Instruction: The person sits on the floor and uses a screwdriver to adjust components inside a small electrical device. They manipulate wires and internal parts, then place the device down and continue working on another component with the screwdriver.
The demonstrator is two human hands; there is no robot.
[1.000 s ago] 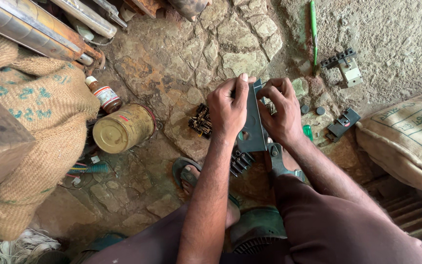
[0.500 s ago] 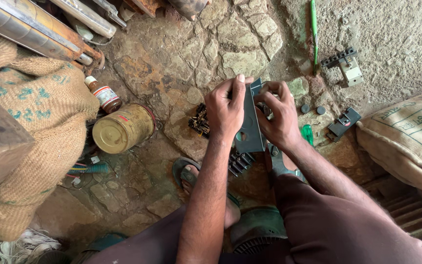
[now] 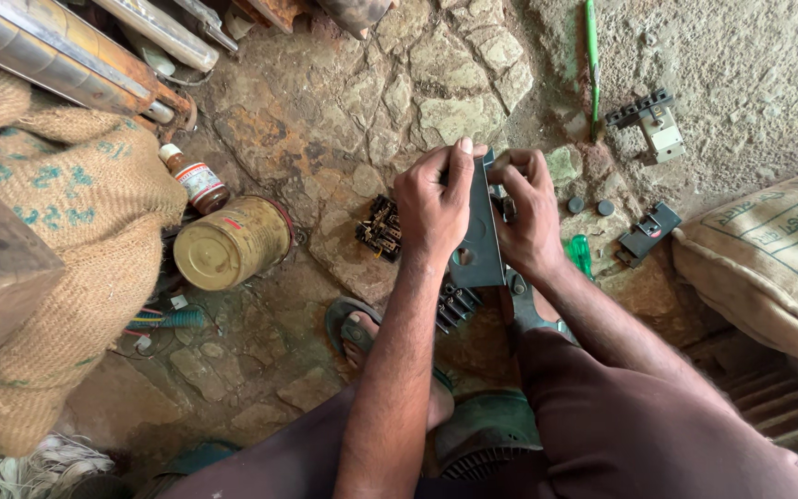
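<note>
Sandalled foot (image 3: 355,334) nearest, on the stone floor (image 3: 325,139). Just above it, the dark flat panel (image 3: 480,242) is held upright on edge between both hands. Left hand (image 3: 434,208) grips its left face, thumb on the top edge. Right hand (image 3: 526,214) is clenched on the right face, fingers curled over the top. Black finned part (image 3: 455,305) sits below the panel. Left: brass-coloured tin (image 3: 230,243), small bottle (image 3: 194,179), burlap sack (image 3: 57,222). Far right: green screwdriver (image 3: 592,55).

One head-worn camera looks steeply down, close over the stone floor (image 3: 325,139) before the person's knees.
</note>
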